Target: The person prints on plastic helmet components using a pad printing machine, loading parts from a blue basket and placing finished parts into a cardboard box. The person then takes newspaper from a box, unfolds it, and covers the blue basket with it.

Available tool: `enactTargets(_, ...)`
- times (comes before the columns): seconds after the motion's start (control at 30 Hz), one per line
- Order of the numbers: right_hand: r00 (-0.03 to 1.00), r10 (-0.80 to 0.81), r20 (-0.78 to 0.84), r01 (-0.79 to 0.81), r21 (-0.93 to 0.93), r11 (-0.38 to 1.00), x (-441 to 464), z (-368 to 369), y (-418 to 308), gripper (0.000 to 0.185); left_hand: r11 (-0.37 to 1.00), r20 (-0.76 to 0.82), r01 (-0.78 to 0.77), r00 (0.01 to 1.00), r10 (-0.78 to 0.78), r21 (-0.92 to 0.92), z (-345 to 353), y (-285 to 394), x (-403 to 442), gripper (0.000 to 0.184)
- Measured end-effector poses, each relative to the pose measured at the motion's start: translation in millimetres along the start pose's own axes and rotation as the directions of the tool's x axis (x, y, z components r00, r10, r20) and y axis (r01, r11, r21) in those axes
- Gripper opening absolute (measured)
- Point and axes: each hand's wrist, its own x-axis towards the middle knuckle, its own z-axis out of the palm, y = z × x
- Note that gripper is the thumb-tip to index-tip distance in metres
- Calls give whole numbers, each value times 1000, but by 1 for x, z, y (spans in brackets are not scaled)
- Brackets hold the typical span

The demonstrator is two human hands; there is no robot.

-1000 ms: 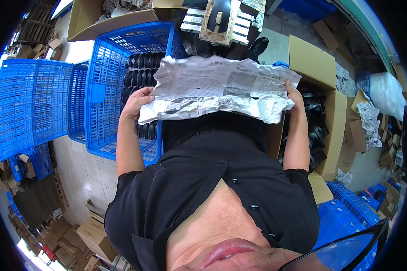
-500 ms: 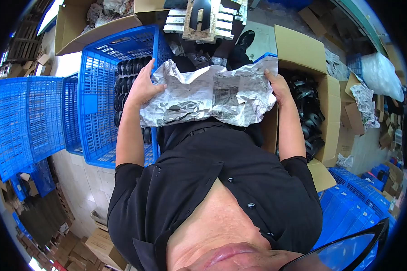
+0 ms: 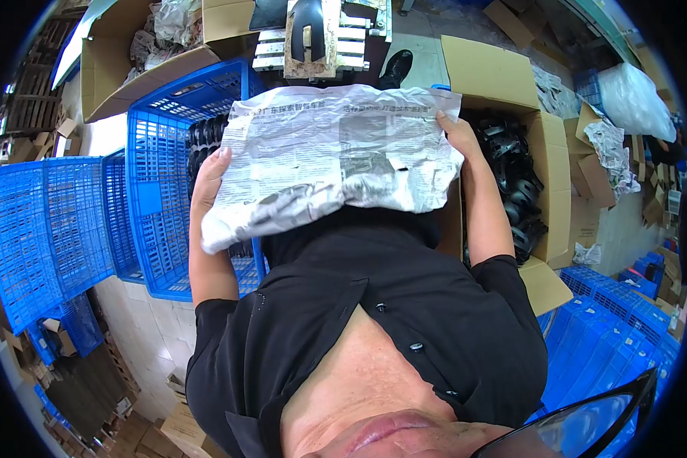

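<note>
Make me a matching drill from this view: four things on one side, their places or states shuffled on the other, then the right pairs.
Things
1. newspaper sheet
2. blue crate
3. cardboard box
4. shoe

Places and states
A. on the right hand side, its flaps open
B. black, beyond the far edge of the paper
C. creased, spread between the two hands
D. on the left hand side, with rows of black parts inside

Right pairs: 1-C, 2-D, 3-A, 4-B
</note>
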Motion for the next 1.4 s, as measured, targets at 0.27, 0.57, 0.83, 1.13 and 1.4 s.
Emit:
enactTargets(0.27, 996, 48, 78, -47, -15, 999, 10, 23, -18, 53, 993, -175, -91, 982, 77, -71, -26, -17, -14, 34)
enactTargets(0.57, 940, 139, 310, -285, 496, 820, -20, 31, -51, 50, 965, -155, -88, 980, 129, 246, -79, -39, -8, 29)
enactTargets(0.83, 928, 151, 342, -273, 344, 898, -34, 29, -41, 46, 954, -180, 218, 967, -183, 204, -60, -15, -13, 44)
enactTargets(1.13, 943, 88, 322, -215, 382, 899, -18, 33, -24, 44, 970, -79, 243, 967, -240, 21, -68, 18, 37, 55)
enactTargets(1.4, 953, 66, 296, -211, 487, 847, -28, 34, -27, 39, 992, -86, 81, 992, -90, -101, -51, 5, 38, 33)
